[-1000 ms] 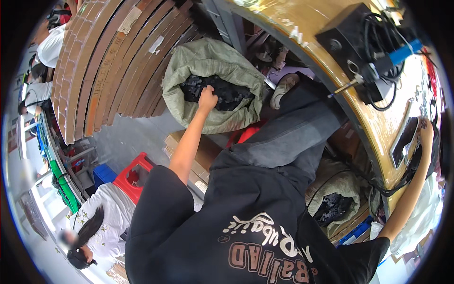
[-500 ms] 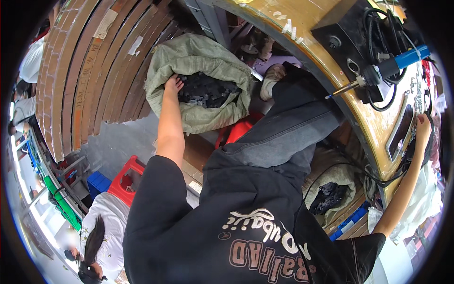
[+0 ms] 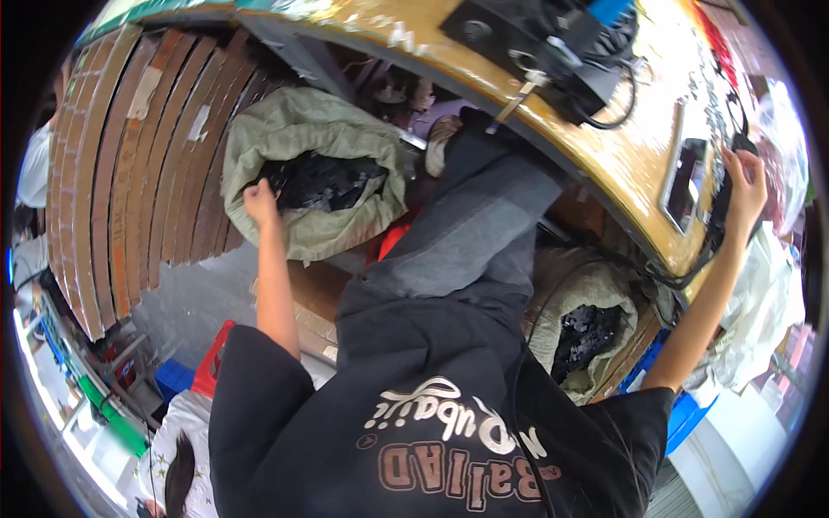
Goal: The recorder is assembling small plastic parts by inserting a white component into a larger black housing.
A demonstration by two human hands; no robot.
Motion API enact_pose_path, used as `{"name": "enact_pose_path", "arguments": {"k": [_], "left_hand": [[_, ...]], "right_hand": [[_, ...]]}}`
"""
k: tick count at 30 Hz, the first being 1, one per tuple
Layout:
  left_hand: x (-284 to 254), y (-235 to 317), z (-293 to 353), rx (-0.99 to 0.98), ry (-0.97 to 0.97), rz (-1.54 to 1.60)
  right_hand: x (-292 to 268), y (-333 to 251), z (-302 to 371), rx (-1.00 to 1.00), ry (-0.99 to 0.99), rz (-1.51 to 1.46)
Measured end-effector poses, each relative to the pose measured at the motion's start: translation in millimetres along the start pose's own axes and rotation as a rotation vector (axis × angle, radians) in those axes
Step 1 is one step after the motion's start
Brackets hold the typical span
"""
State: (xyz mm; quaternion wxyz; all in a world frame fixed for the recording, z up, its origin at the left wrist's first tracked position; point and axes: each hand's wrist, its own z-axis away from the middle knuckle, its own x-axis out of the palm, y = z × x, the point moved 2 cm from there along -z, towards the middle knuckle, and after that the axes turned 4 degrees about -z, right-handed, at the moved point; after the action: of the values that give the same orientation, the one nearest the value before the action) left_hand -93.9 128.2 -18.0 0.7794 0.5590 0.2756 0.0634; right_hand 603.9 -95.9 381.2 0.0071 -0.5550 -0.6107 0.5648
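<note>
My left hand (image 3: 262,200) is at the near-left lip of a pale green woven sack (image 3: 319,237), its fingers curled inward. The sack's rolled-down mouth shows many small black pieces (image 3: 324,181); what the curled fingers hold, if anything, is hidden. Far to the right, my right hand (image 3: 744,190) is raised at the right end of the wooden-topped table (image 3: 635,160). Its thumb and fingertips come together beside a black strap-like item (image 3: 721,203). I cannot make out what lies between them. A dark-screened phone (image 3: 687,177) lies on the table just left of this hand.
A soldering iron (image 3: 521,97) rests by a black box (image 3: 488,34) with coiled cables. Tall brown stacked boards (image 3: 129,173) stand left of the sack. Another sack of black pieces (image 3: 596,293) sits under the table. A person in white (image 3: 186,432) is at lower left.
The whole view has shifted. My left hand, earlier with fingers spread over the sack's inner edge, is now curled at its near-left lip. My right hand's fingertips have come together.
</note>
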Motion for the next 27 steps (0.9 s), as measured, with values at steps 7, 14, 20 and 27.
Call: {"name": "enact_pose_path", "arguments": {"k": [7, 14, 20, 27], "left_hand": [[-70.2, 72.6, 109.2, -0.202, 0.02, 0.199], [-63.2, 187.2, 214.9, -0.105, -0.42, 0.536], [-20.3, 244.1, 307.6, -0.071, -0.863, 0.519], [7.3, 251.0, 365.0, -0.111, -1.217, 0.378]], "right_hand": [[8.7, -44.3, 68.0, -0.006, -0.003, -0.314], [5.8, -49.0, 130.3, 0.015, 0.099, -0.46], [25.3, -79.9, 198.3, 0.06, 0.024, -0.796], [75.8, -107.0, 252.5, 0.141, -0.203, -1.058]]}}
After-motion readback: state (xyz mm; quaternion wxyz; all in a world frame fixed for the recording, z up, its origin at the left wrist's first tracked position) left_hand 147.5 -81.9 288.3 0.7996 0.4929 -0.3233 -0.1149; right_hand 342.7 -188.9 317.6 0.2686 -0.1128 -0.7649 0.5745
